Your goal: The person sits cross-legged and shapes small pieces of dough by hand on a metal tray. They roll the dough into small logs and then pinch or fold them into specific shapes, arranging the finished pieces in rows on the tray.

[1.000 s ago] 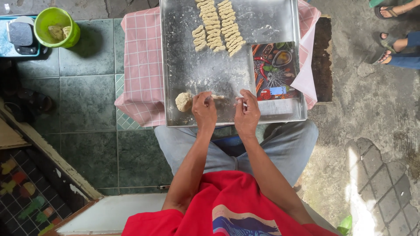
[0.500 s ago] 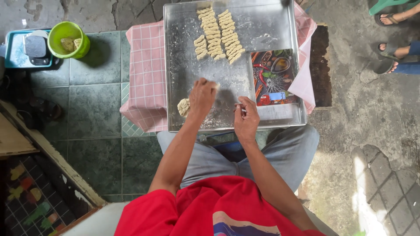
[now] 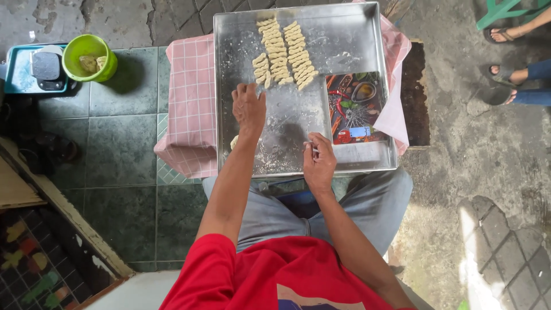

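On the floured metal tray (image 3: 344, 40), the left hand (image 3: 248, 107) is reaching, fingers loosely spread and holding nothing visible, toward the rows of dough pieces (image 3: 282, 53) at the tray's far end, while the right hand (image 3: 319, 162) is pinching a small scraper-like tool near the tray's front edge, so laying down a piece seems the step in hand.

Dough pieces (image 3: 282, 53) on tray (image 3: 344, 34)

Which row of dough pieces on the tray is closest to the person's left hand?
The short left row, just above the left hand. The two longer rows lie further right on the tray.
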